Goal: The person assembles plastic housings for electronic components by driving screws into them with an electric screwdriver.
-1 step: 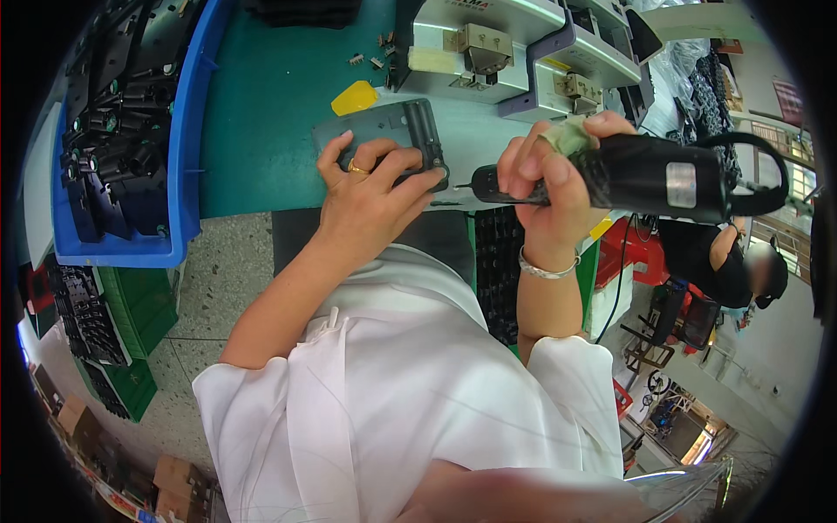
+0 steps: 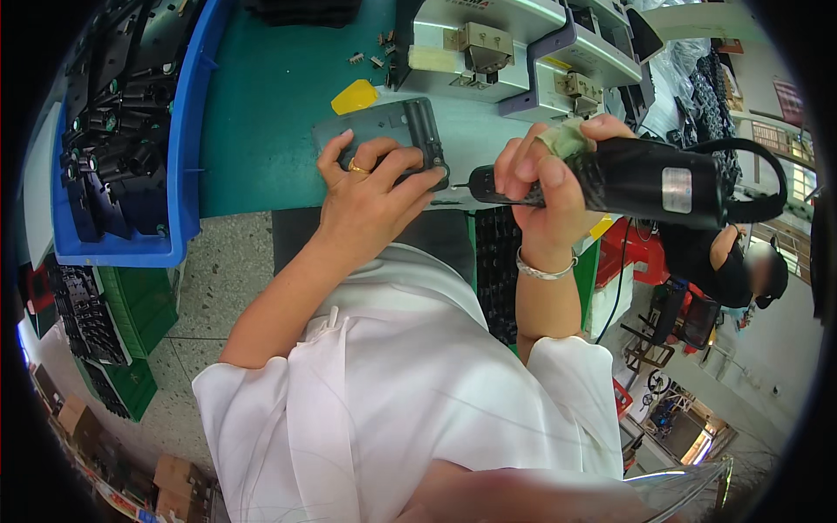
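A flat black plastic housing (image 2: 384, 126) lies near the front edge of the green work table. My left hand (image 2: 370, 179) holds it down, with curled fingers on its near part and its right edge. In my right hand (image 2: 558, 174) is a black electric screwdriver (image 2: 658, 179), gripped around its body and held nearly level. A pale green cloth or wrap (image 2: 567, 138) sits between that hand and the tool. The thin bit (image 2: 460, 186) points left, close to the housing's near right corner; whether it touches I cannot tell. A yellow piece (image 2: 354, 97) lies behind the housing.
On the left stands a blue bin (image 2: 193, 157) full of black parts. Silver machines (image 2: 466, 65) line the back right, with several small metal pieces (image 2: 377, 63) beside them. Green crates (image 2: 131, 305) are on the floor. Another person (image 2: 711, 261) is at the far right.
The screwdriver and my right hand have shifted very slightly left. My left hand and the housing stay where they were.
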Demonstrator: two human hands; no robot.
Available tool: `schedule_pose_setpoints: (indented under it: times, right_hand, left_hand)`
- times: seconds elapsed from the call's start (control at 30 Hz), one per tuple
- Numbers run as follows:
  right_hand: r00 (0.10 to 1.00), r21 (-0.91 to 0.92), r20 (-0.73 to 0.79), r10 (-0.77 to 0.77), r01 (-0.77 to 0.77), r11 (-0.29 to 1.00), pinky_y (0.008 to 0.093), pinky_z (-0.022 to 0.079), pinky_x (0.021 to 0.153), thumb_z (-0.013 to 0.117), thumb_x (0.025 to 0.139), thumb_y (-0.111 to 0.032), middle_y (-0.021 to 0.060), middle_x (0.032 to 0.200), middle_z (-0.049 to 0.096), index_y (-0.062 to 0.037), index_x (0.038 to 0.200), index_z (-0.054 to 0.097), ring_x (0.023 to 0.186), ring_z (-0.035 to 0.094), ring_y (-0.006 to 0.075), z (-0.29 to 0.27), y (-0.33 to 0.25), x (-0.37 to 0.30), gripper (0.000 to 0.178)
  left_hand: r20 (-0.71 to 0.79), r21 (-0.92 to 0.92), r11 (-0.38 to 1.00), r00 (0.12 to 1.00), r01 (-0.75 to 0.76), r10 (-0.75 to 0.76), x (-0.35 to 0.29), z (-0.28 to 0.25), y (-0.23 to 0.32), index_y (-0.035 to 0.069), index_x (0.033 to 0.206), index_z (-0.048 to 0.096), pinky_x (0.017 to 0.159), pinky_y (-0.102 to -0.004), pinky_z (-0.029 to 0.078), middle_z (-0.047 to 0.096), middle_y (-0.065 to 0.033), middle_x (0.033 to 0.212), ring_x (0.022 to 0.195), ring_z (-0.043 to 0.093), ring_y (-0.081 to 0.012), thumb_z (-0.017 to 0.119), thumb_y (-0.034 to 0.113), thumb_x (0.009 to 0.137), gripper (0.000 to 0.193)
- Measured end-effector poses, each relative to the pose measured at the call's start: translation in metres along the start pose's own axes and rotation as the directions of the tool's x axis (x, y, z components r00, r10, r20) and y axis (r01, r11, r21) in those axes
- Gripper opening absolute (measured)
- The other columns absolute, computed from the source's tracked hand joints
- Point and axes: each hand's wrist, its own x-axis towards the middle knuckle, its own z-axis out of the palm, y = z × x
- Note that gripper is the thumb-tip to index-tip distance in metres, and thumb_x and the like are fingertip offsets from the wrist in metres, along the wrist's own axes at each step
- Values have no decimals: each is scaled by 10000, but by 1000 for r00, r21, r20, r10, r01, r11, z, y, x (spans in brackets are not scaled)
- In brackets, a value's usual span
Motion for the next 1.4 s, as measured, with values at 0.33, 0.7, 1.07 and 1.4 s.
schedule_pose_setpoints:
  times: [0.33, 0.7, 1.07, 1.4]
  right_hand:
    - [999, -176, 41, -35, 42, 984, 315, 438, 419, 585, 852, 19, 87, 667, 540, -110, 1155, 376, 440, 452, 145, -1, 11, -9, 390]
    - [998, -215, 44, -43, 52, 975, 315, 436, 417, 572, 837, 32, 97, 652, 533, -107, 1143, 361, 427, 457, 166, 4, 15, -10, 397]
    - [991, -183, 104, -86, 104, 977, 312, 483, 463, 572, 807, 90, 78, 612, 496, -94, 1052, 290, 465, 516, 159, 6, 18, -15, 417]
    - [996, -299, 0, -85, 81, 951, 322, 498, 536, 569, 838, 62, 78, 611, 510, -107, 1088, 265, 492, 506, 154, 20, 17, -23, 428]
  left_hand:
    - [-1, -19, 1000, 1000, 10, -10, -1, -1, 1, 234, 976, 686, 1022, -461, 179, 576, 72, 966, 1022, 520, -138, 756, 239, 708, 277]
    - [-15, -19, 1000, 1000, 10, -10, -2, 2, -1, 231, 968, 689, 1016, -463, 183, 577, 72, 952, 1016, 520, -134, 756, 250, 705, 272]
    - [-18, -47, 999, 1000, 18, -19, -2, 1, -2, 230, 955, 691, 1007, -468, 184, 570, 75, 949, 1029, 506, -131, 766, 250, 679, 286]
    - [-12, -71, 996, 998, 59, -60, -3, 2, -2, 231, 919, 689, 1025, -490, 184, 560, 80, 953, 1053, 493, -131, 766, 199, 664, 268]
